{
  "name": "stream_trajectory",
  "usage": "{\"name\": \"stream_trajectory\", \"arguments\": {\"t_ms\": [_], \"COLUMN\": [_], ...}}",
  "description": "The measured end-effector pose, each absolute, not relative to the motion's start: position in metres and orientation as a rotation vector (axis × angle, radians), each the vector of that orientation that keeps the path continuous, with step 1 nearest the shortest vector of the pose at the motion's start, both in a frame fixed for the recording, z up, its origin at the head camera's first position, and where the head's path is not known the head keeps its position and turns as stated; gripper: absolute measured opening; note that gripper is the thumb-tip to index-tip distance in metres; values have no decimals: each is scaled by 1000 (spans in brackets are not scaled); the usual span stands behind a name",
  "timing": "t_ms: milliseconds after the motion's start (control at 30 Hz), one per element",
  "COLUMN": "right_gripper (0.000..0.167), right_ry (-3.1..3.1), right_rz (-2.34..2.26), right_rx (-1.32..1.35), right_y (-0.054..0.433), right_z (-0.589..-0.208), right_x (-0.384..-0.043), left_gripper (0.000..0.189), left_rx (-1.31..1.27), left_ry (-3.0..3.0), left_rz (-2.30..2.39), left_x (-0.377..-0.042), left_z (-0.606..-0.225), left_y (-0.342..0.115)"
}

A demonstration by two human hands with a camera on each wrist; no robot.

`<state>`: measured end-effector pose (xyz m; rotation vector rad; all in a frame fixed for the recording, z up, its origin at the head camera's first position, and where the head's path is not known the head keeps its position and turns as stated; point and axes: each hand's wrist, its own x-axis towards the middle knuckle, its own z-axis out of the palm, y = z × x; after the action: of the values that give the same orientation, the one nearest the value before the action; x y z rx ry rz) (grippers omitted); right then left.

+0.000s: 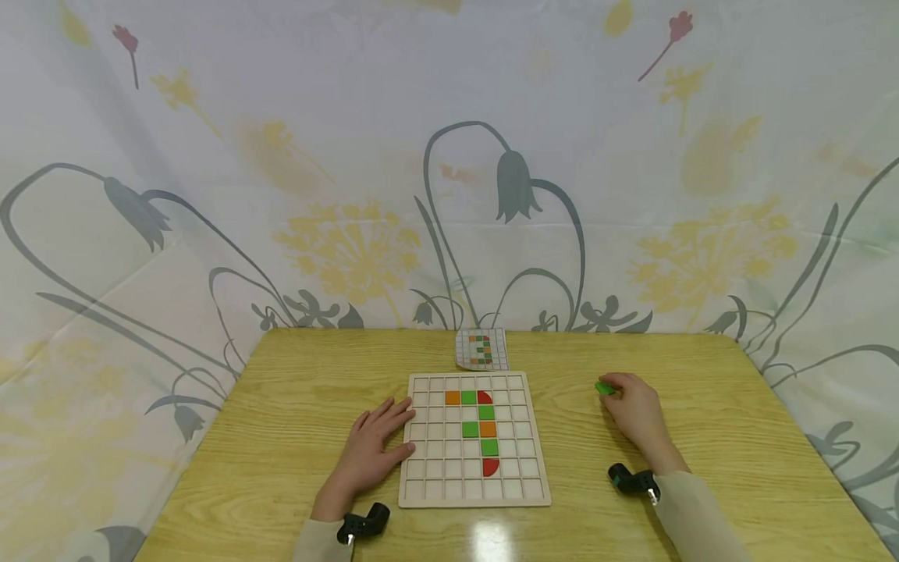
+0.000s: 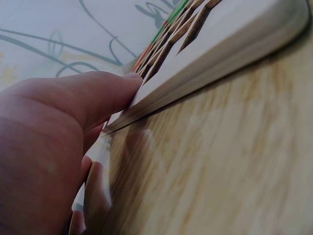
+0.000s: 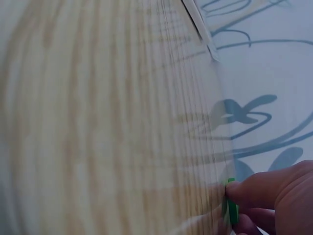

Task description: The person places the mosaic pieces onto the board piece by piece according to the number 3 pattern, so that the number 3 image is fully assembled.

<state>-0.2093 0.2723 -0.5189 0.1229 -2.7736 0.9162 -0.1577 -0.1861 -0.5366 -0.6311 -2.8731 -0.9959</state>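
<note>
A wooden grid board [image 1: 474, 499] lies flat on the table, with several square tiles in orange and green set in its cells, plus two red quarter-round tiles [image 1: 485, 397]. My left hand [image 1: 374, 446] rests at the board's left edge, fingers straight and spread; in the left wrist view its thumb [image 2: 110, 90] touches the rim. Right of the board, my right hand [image 1: 635, 407] pinches a green tile [image 1: 604, 388] between thumb and fingers. The right wrist view shows that green tile [image 3: 233, 201] edge-on at the fingertips.
Behind the board lies a small pattern card [image 1: 481, 349] printed with a grid of coloured squares. The wood-grain table [image 1: 281, 406] ends at a flower-printed curtain [image 1: 351, 156]. Each wrist wears a black camera mount, such as the right one [image 1: 632, 479].
</note>
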Motion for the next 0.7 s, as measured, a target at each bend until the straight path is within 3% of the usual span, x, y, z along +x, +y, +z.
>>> {"name": "stream_trajectory", "arguments": {"t_ms": [700], "right_gripper": [35], "right_ry": [-2842], "right_rz": [977], "right_rx": [96], "right_y": [270], "right_z": [-512], "right_x": [-207], "left_gripper": [56], "left_rx": [-625], "left_ry": [-2880], "left_rz": [-995], "left_x": [-158], "left_z": [-536], "left_y": [-186]}}
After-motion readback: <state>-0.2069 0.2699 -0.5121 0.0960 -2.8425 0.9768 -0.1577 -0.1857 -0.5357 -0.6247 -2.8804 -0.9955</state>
